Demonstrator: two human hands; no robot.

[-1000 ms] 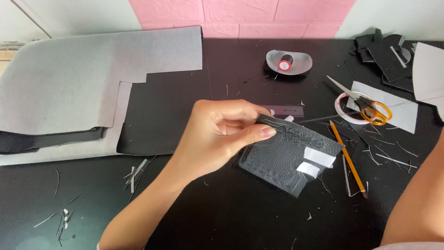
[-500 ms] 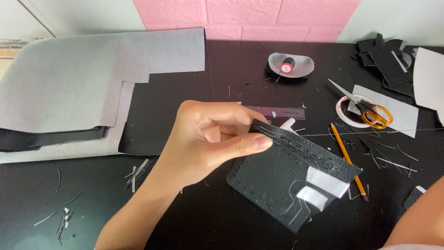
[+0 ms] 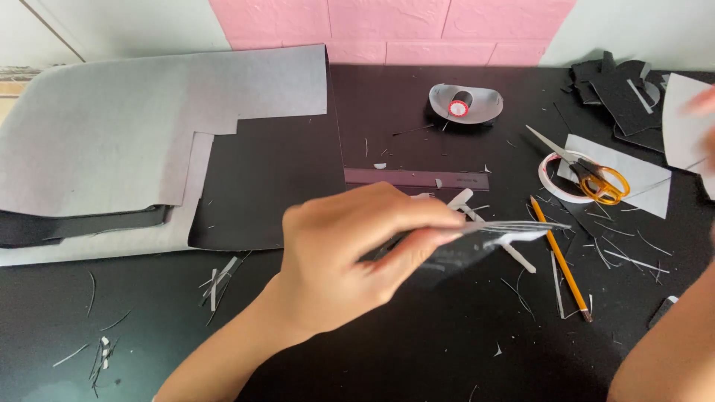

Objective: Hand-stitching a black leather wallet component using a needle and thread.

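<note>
Grey sheet lay across black table, top left. Left hand hovered mid-table, fingers pinched on dark card piece, held nearly edge-on, blurred. Right forearm at right edge; its hand blurred, grip impossible to tell. Ruler just behind card. Scissors on tape roll. Pencil right of card.

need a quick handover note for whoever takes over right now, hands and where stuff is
Left hand: pinch grip on a dark grey flat piece with white paper tabs, held edge-on and blurred above the black tabletop.
Right hand: barely in view at the right edge, blurred, by a pale grey sheet; grip unclear.
Nearby: yellow pencil, orange-handled scissors on a white tape ring, dark ruler.
Done: offcuts scattered, so some cutting.
Left: cannot tell.
</note>
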